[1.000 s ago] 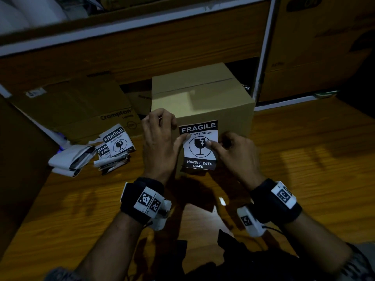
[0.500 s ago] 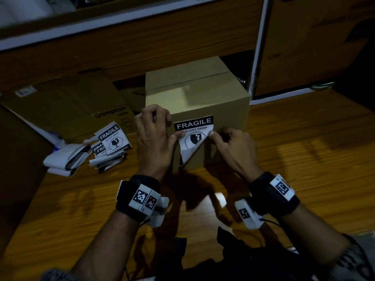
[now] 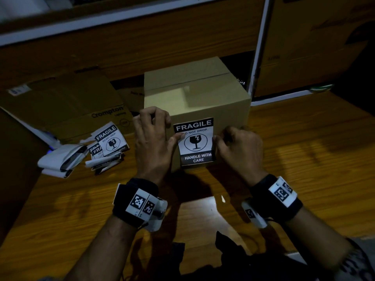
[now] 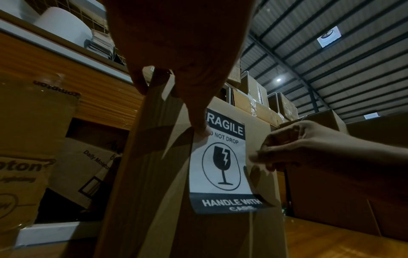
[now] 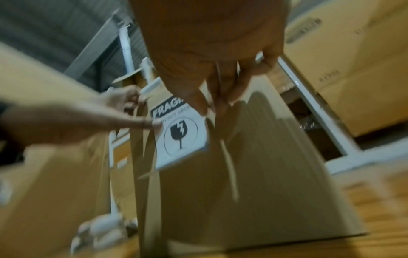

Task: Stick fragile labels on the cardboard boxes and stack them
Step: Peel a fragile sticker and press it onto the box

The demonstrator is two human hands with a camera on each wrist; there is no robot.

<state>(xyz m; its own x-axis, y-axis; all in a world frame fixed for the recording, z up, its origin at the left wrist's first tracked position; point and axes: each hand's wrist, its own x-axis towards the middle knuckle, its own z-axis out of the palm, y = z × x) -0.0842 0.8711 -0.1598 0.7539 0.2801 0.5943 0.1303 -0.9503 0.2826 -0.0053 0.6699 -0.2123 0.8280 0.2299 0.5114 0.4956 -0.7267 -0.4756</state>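
A closed cardboard box (image 3: pixel 196 92) stands on the wooden table (image 3: pixel 304 163). A black-and-white fragile label (image 3: pixel 194 142) lies on its near face. My left hand (image 3: pixel 152 138) curls its fingers over the box's top left edge, and its thumb (image 4: pixel 202 129) presses the label's left edge. My right hand (image 3: pixel 237 147) pinches the label's right edge with thumb and fingertips. In the left wrist view the label (image 4: pixel 220 165) hangs slightly off the box (image 4: pixel 154 200) at its lower right corner. In the blurred right wrist view, the label's (image 5: pixel 181 139) bottom stands away from the cardboard.
A loose pile of fragile labels (image 3: pixel 110 141) and peeled white backing strips (image 3: pixel 60 161) lies left of the box. A flattened Crompton carton (image 3: pixel 81 102) leans behind them. Large cartons (image 3: pixel 314 47) and a white frame post (image 3: pixel 257 57) stand at the back right.
Half a second ago the label's lower part was folded up off the box; now it hangs down full length. Both hands stay at the label's edges.
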